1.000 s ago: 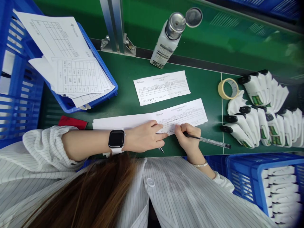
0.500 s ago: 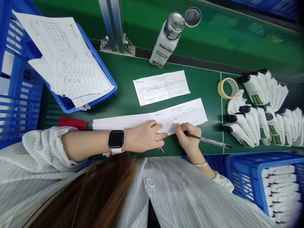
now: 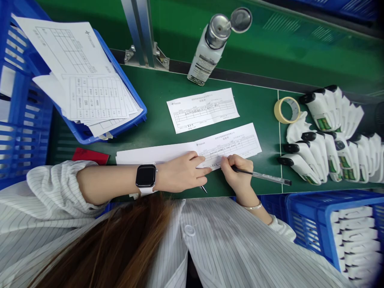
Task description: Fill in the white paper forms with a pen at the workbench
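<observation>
My right hand [image 3: 240, 172] is closed round a pen [image 3: 264, 176] with a clear barrel, its back end pointing right. The fingers rest at the lower edge of a printed form [image 3: 240, 141] with handwriting in its rows; the pen's writing tip is hidden. My left hand [image 3: 183, 170] lies flat on the left part of the form pad [image 3: 144, 153], fingers slightly apart. From under this hand pokes a metal pen tip [image 3: 204, 189]; the remainder of it is covered. Just beyond the pad is a second filled-in form [image 3: 204, 110].
A blue basket [image 3: 141, 119] of papers stands at the left, near a red packet [image 3: 90, 155]. A pump bottle [image 3: 207, 52] with its lid up stands at the back. Tape [image 3: 279, 110] and rows of white devices [image 3: 312, 162] are right, above a blue crate [image 3: 324, 224].
The view has shifted very slightly. Both hands stay in nearly the same place, with the pen still in my right hand.
</observation>
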The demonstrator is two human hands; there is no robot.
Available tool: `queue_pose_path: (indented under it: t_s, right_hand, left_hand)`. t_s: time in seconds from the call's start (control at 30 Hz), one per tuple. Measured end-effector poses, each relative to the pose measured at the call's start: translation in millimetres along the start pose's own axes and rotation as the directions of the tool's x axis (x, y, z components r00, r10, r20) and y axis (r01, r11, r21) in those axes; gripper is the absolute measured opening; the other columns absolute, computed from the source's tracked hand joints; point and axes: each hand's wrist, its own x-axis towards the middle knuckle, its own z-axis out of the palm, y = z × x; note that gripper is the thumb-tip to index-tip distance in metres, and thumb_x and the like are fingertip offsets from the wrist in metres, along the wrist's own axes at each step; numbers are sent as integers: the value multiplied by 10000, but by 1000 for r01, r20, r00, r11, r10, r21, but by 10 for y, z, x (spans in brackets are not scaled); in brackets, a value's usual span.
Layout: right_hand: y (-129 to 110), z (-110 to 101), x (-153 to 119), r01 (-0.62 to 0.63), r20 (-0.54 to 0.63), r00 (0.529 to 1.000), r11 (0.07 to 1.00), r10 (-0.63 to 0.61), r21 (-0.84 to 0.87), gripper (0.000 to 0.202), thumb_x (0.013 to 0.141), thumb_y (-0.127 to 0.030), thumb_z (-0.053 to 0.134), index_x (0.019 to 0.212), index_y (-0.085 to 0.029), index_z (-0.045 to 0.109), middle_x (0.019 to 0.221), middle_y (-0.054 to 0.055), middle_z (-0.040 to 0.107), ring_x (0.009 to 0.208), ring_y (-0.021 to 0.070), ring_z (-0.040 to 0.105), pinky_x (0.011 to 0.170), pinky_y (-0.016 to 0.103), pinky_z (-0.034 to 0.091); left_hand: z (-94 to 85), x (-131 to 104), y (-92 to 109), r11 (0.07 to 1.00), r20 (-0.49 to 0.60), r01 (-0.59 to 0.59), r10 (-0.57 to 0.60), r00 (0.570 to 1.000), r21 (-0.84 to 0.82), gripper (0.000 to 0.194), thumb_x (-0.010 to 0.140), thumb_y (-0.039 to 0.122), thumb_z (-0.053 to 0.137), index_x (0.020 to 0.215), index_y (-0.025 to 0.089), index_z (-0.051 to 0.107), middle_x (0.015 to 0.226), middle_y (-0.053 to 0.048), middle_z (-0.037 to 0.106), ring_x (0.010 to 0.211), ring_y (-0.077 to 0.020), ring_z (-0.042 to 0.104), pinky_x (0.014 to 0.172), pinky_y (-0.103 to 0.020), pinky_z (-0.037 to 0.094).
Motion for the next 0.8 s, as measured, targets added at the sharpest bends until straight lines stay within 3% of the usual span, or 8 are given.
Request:
queue_pose_path:
  t_s: [0.17,0.43,0.7,0.8]
  right_hand:
    - [0,-2,4,7,-9,1000,1000,-7,21,395,740,-185,577,474,-192,286,425,-65,314,413,55,265,421,241,242]
    - [10,2,-6,-13,-20,1000,1000,13,26,386,731,-184,590,477,-193,299,426,-69,320,415,55,273,419,238,251]
    - [-13,-31,17,-114,-63,989,965,133,236,390,768,-219,591,494,-208,314,412,-56,460,383,77,393,427,249,327]
    - [-17,-31,-3,-113,-111,983,959,146,260,314,763,-268,612,544,-210,395,471,-39,528,427,96,457,451,255,365]
  left_hand:
    - [-9,5,1,1000,41,1,-1,999,3,139,867,183,449,874,210,584,1262,-3,537,1073,-236,500,814,-373,345]
    - [-1,0,2,1000,21,-1,1,1000,8,134,862,172,451,866,212,579,1249,4,547,1073,-234,500,808,-367,347]
    - [10,-8,4,1000,-12,6,-6,1000,5,104,838,175,493,854,217,587,1216,6,570,1054,-224,510,795,-358,344]
    - [15,-4,8,1000,-11,10,-10,1000,3,103,836,184,496,859,223,589,1221,4,565,1038,-226,513,783,-364,341]
